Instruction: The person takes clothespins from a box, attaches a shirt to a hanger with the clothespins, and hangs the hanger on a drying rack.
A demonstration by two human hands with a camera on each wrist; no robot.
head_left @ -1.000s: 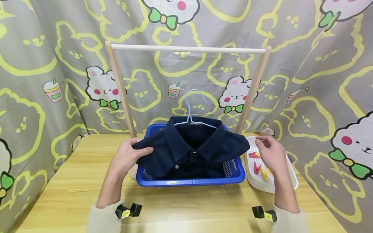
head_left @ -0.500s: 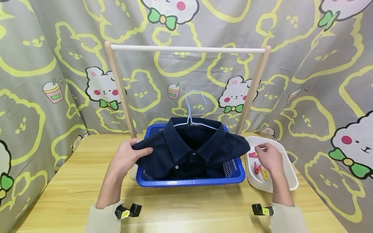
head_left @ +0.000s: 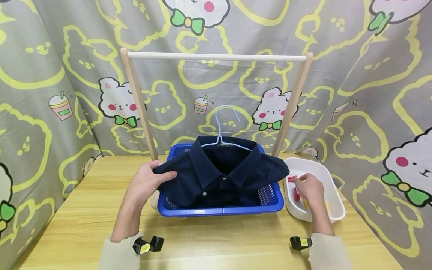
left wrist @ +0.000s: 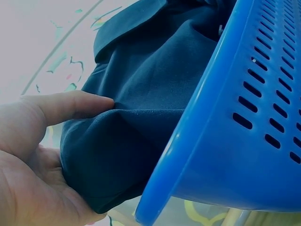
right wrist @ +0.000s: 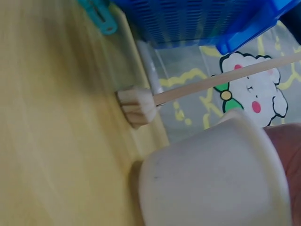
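- In and above the basket (head_left: 219,212), the shirt (head_left: 221,179) spreads collar up, its shoulders reaching the left and right rims; the hanger (head_left: 219,138) sits inside the collar. No shift in either since the earlier frames.
- Left of the basket, the left hand (head_left: 145,180) grasps the shirt's shoulder, thumb above and fingers beneath; position unchanged.
- Right of the basket, the right hand (head_left: 309,189) has come down and toward the person: one second ago its fingertips were over the rear part of the bin (head_left: 325,173); they are now beside the rear red clip (head_left: 292,179). Whether they grip it cannot be told.
- Nearer the person in the bin, right of the basket: a second red clip (head_left: 296,195) and a yellow clip (head_left: 306,204), partly hidden by the hand.
- Edges: the basket's right rim and the bin's left wall stand side by side with little room between.
- Open room: in front of the basket, bare table (head_left: 216,240) extends between the forearms.
- Above the basket, the rail (head_left: 216,57) spans two posts; an air gap shows between it and the hanger's hook.
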